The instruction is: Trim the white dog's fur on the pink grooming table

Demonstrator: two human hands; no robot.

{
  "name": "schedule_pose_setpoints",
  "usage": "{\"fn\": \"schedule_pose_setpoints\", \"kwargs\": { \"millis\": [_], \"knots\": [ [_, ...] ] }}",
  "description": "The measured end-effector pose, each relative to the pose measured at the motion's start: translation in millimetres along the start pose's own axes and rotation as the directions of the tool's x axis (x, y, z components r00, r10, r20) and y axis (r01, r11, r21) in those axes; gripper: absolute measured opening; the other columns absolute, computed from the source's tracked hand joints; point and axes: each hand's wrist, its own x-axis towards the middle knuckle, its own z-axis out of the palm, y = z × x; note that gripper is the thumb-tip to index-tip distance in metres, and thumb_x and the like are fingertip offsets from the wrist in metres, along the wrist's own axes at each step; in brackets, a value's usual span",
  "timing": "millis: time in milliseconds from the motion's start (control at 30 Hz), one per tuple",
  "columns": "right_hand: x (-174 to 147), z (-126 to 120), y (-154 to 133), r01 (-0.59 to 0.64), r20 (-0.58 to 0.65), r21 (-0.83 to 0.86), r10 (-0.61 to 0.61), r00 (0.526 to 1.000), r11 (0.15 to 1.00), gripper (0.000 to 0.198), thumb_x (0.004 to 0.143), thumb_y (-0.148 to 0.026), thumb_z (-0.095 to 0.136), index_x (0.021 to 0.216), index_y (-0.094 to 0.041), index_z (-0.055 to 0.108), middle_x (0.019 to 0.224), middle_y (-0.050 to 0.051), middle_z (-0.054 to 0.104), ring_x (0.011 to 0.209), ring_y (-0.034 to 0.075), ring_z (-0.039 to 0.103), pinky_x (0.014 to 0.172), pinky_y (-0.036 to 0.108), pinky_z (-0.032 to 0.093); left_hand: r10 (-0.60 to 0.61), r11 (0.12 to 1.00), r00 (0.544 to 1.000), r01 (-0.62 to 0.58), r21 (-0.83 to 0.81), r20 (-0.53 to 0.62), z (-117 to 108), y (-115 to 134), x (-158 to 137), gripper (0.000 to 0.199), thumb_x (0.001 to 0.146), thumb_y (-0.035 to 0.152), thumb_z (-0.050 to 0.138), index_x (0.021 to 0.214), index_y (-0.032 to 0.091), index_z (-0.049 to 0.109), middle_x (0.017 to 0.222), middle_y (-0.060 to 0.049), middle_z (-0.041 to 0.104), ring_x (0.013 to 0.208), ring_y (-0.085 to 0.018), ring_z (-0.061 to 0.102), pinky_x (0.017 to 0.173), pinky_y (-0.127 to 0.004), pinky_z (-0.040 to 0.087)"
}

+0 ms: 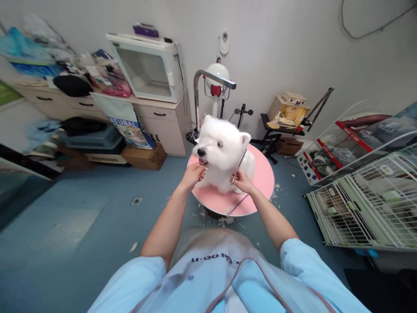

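Observation:
A small white fluffy dog (224,150) sits on a round pink grooming table (263,176), facing left with its tongue out. My left hand (193,174) is closed under the dog's chin, holding the fur there. My right hand (241,180) grips thin metal scissors (239,165), blades angled up along the dog's chest and neck. A comb (237,204) lies on the table's near edge, just below my right hand.
A metal grooming arm (208,80) rises behind the table. Cut fur lies on the blue floor around the base. White wire cages (368,204) stand at the right. A cabinet (163,119) with a dryer box, bags and boxes line the left wall.

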Motion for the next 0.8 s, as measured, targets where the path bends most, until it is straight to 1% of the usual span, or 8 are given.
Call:
{"fn": "schedule_pose_setpoints", "kwargs": {
  "millis": [100,167,267,400,533,667,800],
  "knots": [
    [0.4,-1.0,-1.6,0.021,0.020,0.015,-0.021,1.000,1.000,0.045,0.058,-0.029,0.075,0.090,-0.024,0.044,0.083,-0.003,0.055,0.077,0.014,0.057,0.074,0.033,0.051,0.000,1.000,1.000,0.000,-0.003,0.004,1.3,-2.5,-0.4,0.022,0.064,0.036,0.060,0.061,0.017,0.049,0.042,0.006,0.043,0.037,-0.004,0.033,0.040,-0.018,0.021],
    [0.4,-1.5,-3.2,0.033,0.029,-0.002,-0.033,0.999,0.999,0.044,0.059,-0.029,0.075,0.090,-0.025,0.044,0.082,-0.003,0.055,0.077,0.014,0.056,0.073,0.032,0.051,0.000,1.000,1.000,0.000,-0.008,-0.001,1.8,-3.7,-0.4,0.023,0.064,0.037,0.060,0.062,0.017,0.049,0.042,0.006,0.043,0.037,-0.004,0.033,0.040,-0.018,0.021],
    [0.3,-1.3,-4.6,0.018,0.018,-0.016,-0.018,1.000,1.000,0.042,0.061,-0.032,0.073,0.087,-0.025,0.042,0.078,-0.005,0.053,0.073,0.014,0.055,0.071,0.032,0.051,0.000,1.000,1.000,0.000,-0.014,-0.002,2.1,-3.9,-0.5,0.022,0.064,0.037,0.061,0.063,0.017,0.051,0.042,0.005,0.044,0.037,-0.004,0.033,0.039,-0.018,0.021],
    [1.3,-0.6,-5.9,0.034,0.023,-0.012,-0.034,0.999,0.999,0.045,0.058,-0.030,0.074,0.090,-0.024,0.043,0.082,-0.004,0.053,0.077,0.014,0.056,0.076,0.033,0.050,-0.004,1.000,1.000,0.004,-0.016,0.005,3.2,-2.3,-2.0,0.023,0.063,0.037,0.061,0.062,0.016,0.052,0.042,0.005,0.045,0.036,-0.004,0.033,0.039,-0.018,0.021],
    [3.2,1.2,-6.5,0.021,-0.001,-0.028,-0.021,1.000,0.999,0.041,0.061,-0.031,0.071,0.088,-0.025,0.041,0.079,-0.005,0.051,0.073,0.014,0.053,0.072,0.033,0.049,0.003,1.000,1.000,-0.003,-0.028,0.006,5.7,-2.2,-3.6,0.023,0.063,0.037,0.061,0.063,0.016,0.053,0.042,0.005,0.045,0.036,-0.004,0.034,0.039,-0.018,0.021],
    [3.0,6.1,-4.7,0.033,-0.023,-0.007,-0.033,0.999,0.999,0.046,0.057,-0.030,0.072,0.091,-0.024,0.041,0.085,-0.003,0.053,0.079,0.015,0.056,0.076,0.034,0.049,0.014,0.999,1.000,-0.014,-0.037,0.006,8.0,-4.0,-4.6,0.019,0.064,0.034,0.060,0.064,0.015,0.054,0.042,0.006,0.044,0.037,-0.005,0.035,0.039,-0.018,0.023],
    [1.0,10.8,-1.9,0.007,-0.064,-0.019,-0.008,0.998,1.000,0.044,0.057,-0.033,0.070,0.088,-0.025,0.040,0.082,-0.004,0.051,0.075,0.014,0.054,0.072,0.033,0.050,0.024,0.999,1.000,-0.023,-0.026,0.008,9.6,-5.8,-5.4,0.016,0.065,0.030,0.059,0.063,0.015,0.054,0.042,0.005,0.045,0.037,-0.005,0.035,0.040,-0.019,0.024]
  ]
}}
